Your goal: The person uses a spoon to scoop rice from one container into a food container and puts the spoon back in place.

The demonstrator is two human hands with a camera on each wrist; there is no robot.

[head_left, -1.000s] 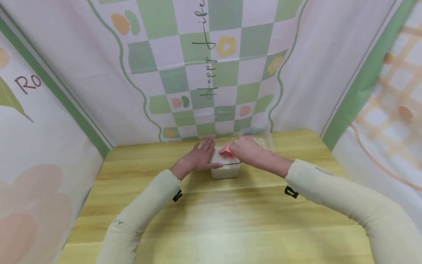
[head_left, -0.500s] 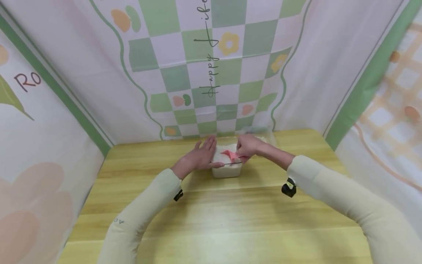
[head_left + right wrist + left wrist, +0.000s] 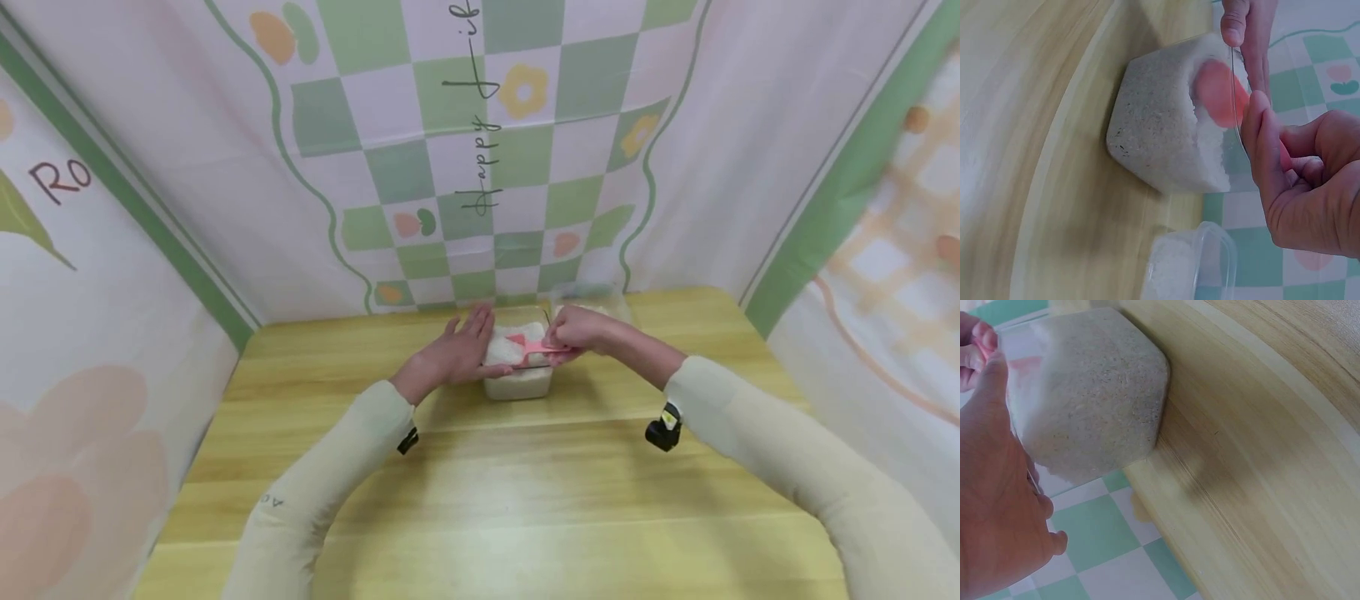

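A clear box (image 3: 519, 387) filled with whitish grains, which look like rice, stands near the back of the table. My left hand (image 3: 456, 352) rests along the box's left side, fingers straight and thumb over the front rim. With curled fingers my right hand (image 3: 576, 332) grips the handle of a pink scoop (image 3: 1215, 94) at the box's right rim. In the right wrist view, the scoop's head lies inside the box against the grains. A hollow shows in the grains around it. The handle is mostly covered by the right hand's fingers.
A second clear plastic tub (image 3: 1215, 247) with white contents stands right of the box, partly behind the right hand. The wooden table (image 3: 495, 492) ends at a patterned cloth backdrop (image 3: 517, 167). Cloth walls rise on both sides.
My right hand has shifted right and slightly lower, tipping the pink scoop so that its handle now lies nearly level over the right rim. The left hand keeps its place on the box.
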